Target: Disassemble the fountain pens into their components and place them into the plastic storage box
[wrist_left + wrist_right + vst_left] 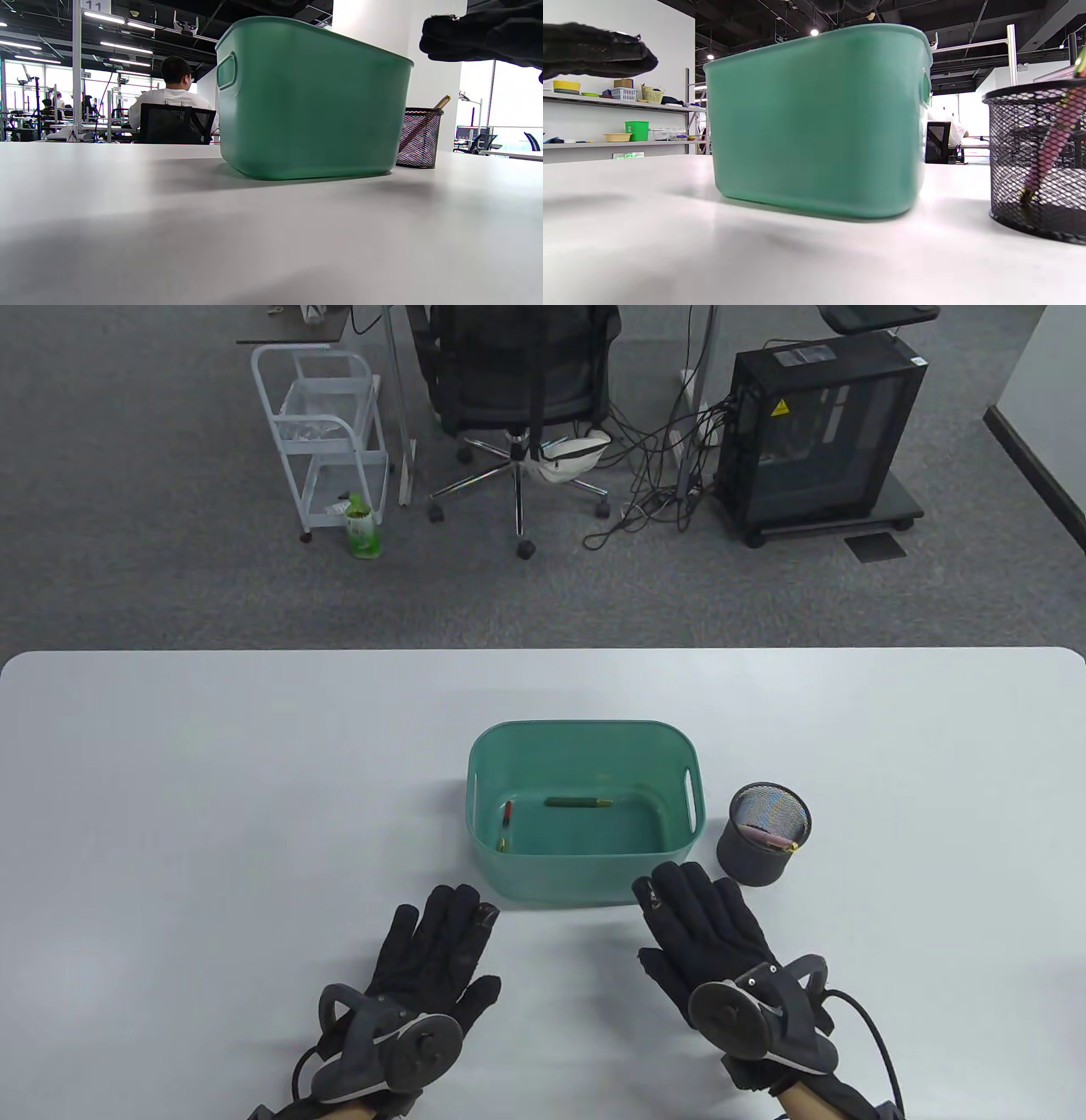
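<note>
Green plastic storage box (584, 875) sits mid-desk (170, 780), rounded-rectangle tub, smooth matte walls, slot handles cut in both short ends. Inside on the floor: a dark green pen part (580, 802) lying crosswise near the middle, and a thin red-and-yellow pen part (506, 824) along the left wall (too small to say which components). Black wire-mesh pen cup (764, 834) stands just right of the box, apart from it, with a pink fountain pen (774, 838) leaning inside, gold end up. Left hand (433, 954) lies flat, palm down on the desk just short of the box's near-left corner, grip relaxed and wide, holding nothing. Right hand (708, 929) same pose, fingers straight, tips at the near-right corner, empty. Black fabric gloves, grey trackers on the backs.
</note>
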Available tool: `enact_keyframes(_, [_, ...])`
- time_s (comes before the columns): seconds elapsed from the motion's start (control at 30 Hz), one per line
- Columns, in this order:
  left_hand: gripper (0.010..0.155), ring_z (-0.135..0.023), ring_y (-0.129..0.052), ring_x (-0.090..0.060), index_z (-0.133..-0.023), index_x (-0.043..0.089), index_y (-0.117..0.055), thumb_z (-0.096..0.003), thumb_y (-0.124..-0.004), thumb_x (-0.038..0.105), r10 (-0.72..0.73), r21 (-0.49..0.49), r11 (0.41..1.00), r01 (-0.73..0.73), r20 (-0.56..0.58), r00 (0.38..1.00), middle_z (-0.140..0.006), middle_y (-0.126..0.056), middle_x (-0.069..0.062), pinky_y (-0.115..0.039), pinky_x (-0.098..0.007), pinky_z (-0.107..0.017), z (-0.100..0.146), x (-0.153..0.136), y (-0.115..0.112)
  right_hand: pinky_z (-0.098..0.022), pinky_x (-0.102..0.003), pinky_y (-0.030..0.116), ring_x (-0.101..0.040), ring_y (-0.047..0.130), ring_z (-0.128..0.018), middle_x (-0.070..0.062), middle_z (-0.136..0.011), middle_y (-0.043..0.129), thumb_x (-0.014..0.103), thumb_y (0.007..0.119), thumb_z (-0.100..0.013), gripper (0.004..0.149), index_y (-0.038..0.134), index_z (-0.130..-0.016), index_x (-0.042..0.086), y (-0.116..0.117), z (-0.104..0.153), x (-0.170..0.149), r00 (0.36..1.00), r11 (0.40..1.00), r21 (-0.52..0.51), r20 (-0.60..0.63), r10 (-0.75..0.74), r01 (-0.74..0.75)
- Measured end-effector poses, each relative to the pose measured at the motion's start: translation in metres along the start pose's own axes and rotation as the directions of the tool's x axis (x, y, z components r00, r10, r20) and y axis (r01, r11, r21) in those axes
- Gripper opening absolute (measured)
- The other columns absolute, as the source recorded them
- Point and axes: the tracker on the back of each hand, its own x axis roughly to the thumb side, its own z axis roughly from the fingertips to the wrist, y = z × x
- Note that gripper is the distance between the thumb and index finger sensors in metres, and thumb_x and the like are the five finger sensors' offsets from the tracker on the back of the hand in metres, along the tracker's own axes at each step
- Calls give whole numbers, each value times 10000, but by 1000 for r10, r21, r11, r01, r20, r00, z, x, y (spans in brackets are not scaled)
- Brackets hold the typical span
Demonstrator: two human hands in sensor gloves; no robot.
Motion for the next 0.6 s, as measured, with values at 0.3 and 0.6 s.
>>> enact_keyframes(0.3, [715, -1234, -259, -374, -1278, 139, -269, -680, -382, 514, -7, -8, 1000, 7, 4, 1000, -1352, -290, -139, -158, -544, -869, 0, 1, -1, -849, -474, 316, -289, 394, -1148, -43, -1243, 350, 512, 510, -579, 675, 396, -1191, 253, 8, 6, -2, 1000, 999, 36, 0, -13, 13])
enact_keyframes(0.6, [717, -1233, -258, -376, -1278, 136, -272, -679, -381, 516, -8, -8, 1000, 8, 7, 1000, -1353, -289, -138, -160, -544, -869, 0, 1, -1, -848, -472, 314, -289, 392, -1146, -44, -1241, 347, 510, 508, -579, 671, 396, -1189, 253, 7, 6, -2, 1000, 999, 48, -6, -19, 19])
